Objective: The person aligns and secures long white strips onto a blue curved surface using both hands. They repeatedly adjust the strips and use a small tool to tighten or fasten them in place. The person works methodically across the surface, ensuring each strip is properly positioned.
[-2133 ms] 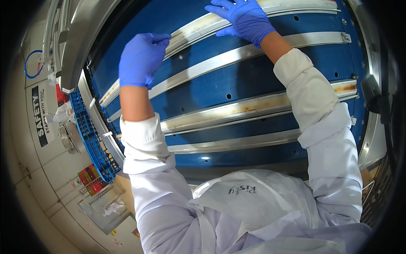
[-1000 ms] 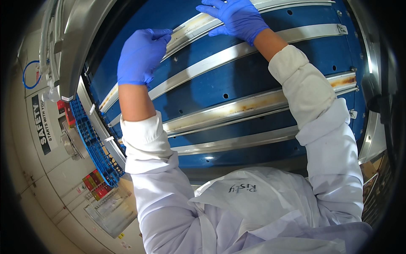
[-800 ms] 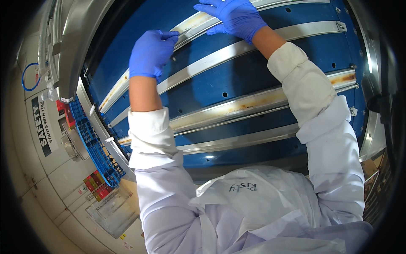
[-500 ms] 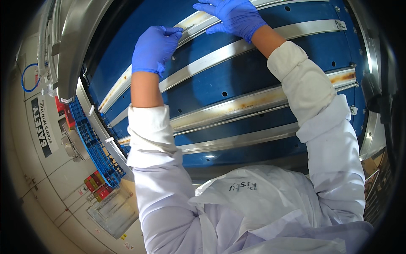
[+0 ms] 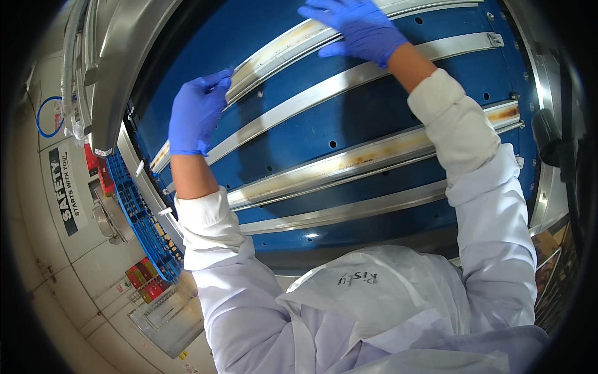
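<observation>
A long metal rail (image 5: 269,61) with brownish stains runs across the far part of a blue panel (image 5: 299,111). My left hand (image 5: 198,115), in a blue glove, is at the left stretch of this rail, thumb and fingers pinched together at its edge. Whatever lies between those fingertips is too small to make out. My right hand (image 5: 364,31), also gloved in blue, is over the same rail farther right, fingers spread and thumb apart. Its fingertips reach the rail near the top of the picture.
Nearer to me, a plain metal strip (image 5: 311,89), a second stained rail (image 5: 336,163) and another strip (image 5: 349,210) cross the panel. A steel frame (image 5: 118,68) rises on the left. Beyond it hang a blue plastic crate (image 5: 138,218) and a coiled blue hose (image 5: 41,118).
My left hand has slid left and toward me along the far rail, still pinched. My right hand has shifted slightly right and nearer, fingers still spread.
</observation>
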`<state>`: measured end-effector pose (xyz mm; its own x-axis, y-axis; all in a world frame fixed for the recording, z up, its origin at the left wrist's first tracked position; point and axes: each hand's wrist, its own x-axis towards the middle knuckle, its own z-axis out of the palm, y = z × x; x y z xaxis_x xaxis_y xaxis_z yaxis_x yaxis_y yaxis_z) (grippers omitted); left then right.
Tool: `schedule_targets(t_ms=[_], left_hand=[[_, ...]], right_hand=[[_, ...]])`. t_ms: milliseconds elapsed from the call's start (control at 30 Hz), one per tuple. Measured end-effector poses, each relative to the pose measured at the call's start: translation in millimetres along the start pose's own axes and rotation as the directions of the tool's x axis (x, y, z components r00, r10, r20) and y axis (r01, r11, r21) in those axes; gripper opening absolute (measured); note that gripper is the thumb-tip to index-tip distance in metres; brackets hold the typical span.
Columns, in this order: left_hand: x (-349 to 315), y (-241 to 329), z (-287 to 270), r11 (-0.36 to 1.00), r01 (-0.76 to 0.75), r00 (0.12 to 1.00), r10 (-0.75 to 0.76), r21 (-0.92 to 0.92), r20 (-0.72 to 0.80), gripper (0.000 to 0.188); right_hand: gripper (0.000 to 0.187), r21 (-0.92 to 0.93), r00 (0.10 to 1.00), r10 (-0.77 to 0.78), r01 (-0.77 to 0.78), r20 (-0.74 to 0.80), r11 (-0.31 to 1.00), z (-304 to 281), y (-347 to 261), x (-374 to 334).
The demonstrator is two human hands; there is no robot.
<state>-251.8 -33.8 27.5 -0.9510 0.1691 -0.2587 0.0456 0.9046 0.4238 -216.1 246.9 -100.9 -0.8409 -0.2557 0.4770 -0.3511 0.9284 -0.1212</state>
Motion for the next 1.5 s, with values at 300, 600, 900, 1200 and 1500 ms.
schedule_targets(t_ms=[300, 600, 900, 1200, 1500], left_hand=[[5.0, 36.3, 9.3, 0.993, -0.015, 1.000, 0.012, 0.119, 0.020, 0.028], [28.7, -22.6, 17.3, 0.999, -0.015, 0.988, 0.021, -0.040, 0.153, 0.028], [11.7, -3.9, 13.4, 0.985, -0.124, 0.992, 0.120, 0.116, 0.037, 0.030], [-2.7, 64.1, 39.1, 0.925, -0.163, 0.984, 0.176, 0.344, -0.004, 0.028], [6.8, 74.4, 41.7, 0.927, -0.046, 0.998, 0.029, 0.373, 0.050, 0.027]], right_hand=[[0.075, -0.015, 0.984, 0.128, -0.127, 0.123, 0.992, -16.8, 20.9, -14.9], [0.074, -0.018, 0.991, 0.127, -0.126, 0.052, 0.992, -10.6, 22.7, -15.7], [0.076, -0.029, 0.994, 0.094, -0.096, -0.057, 0.995, 3.3, 25.0, -17.0], [0.077, -0.038, 0.995, 0.096, -0.098, -0.041, 0.994, 0.5, 20.4, -15.7], [0.075, -0.014, 0.976, 0.140, -0.140, 0.167, 0.990, -18.7, 16.9, -9.9]])
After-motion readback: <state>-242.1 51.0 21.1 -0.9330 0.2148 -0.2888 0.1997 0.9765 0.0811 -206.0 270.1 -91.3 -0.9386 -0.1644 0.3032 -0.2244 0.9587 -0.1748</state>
